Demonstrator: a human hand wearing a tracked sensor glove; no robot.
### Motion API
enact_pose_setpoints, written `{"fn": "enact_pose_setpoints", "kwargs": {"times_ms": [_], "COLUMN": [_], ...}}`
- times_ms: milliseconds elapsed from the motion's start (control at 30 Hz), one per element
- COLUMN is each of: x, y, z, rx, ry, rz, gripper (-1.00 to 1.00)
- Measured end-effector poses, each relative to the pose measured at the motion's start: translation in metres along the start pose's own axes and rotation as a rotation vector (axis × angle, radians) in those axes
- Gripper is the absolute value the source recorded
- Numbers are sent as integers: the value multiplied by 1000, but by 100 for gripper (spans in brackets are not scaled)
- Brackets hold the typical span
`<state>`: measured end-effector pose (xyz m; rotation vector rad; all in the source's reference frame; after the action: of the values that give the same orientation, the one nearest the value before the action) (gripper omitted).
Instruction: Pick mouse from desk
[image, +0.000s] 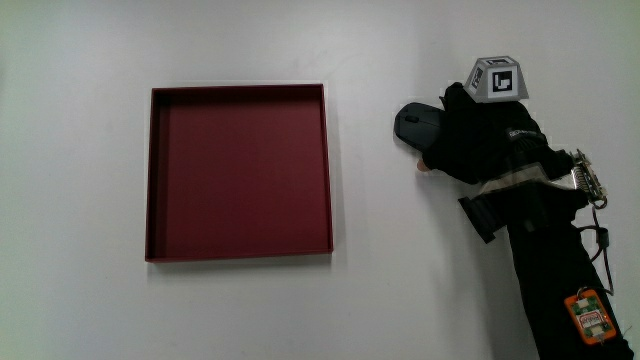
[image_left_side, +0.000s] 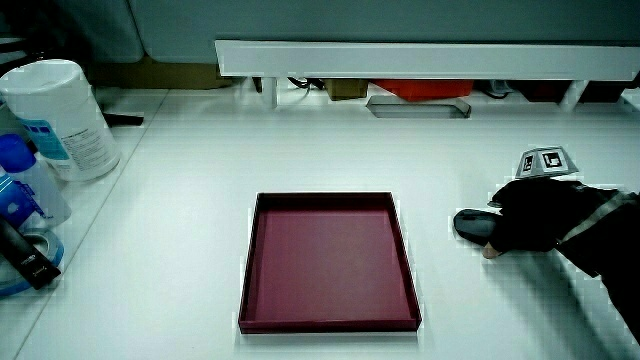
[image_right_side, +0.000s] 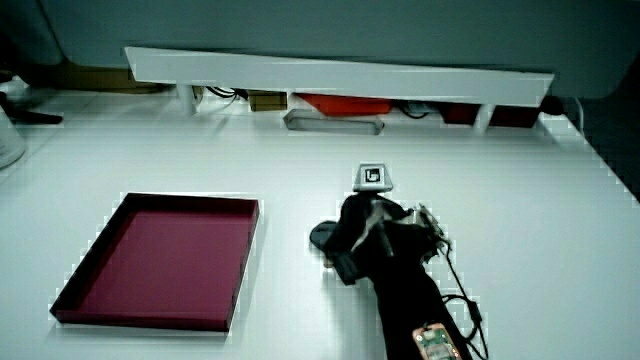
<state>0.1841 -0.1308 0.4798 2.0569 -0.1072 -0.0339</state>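
Empty red tray (image: 240, 92) on white tabletop (image: 80, 200). Beside tray, apart from it: dark mouse (image: 415, 122), resting on tabletop. Hand (image: 480, 135) draped over mouse; grip state cannot be told. Mouse likely light, rigid, smooth-shelled; best pinched across flanks, palm on hump.

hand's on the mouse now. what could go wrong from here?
1. The hand covers most of the mouse; a shallow hold might let it slip on the lift.
2. The mouse lies on bare table beside the red tray; a sideways nudge could slide it toward the tray's wall.
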Motion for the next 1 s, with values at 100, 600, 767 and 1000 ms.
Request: {"fn": "enact_pose_setpoints", "kwargs": {"times_ms": [100,600,767,1000], "x": [1,-8,-10,-10], "y": [3,10,11,9], "z": [-2,2,2,1], "rx": [-10,6,46,91], "ry": [-11,-77,-108,-117], "rz": [-24,-110,-153,-111], "gripper": [0,58,84,100]}}
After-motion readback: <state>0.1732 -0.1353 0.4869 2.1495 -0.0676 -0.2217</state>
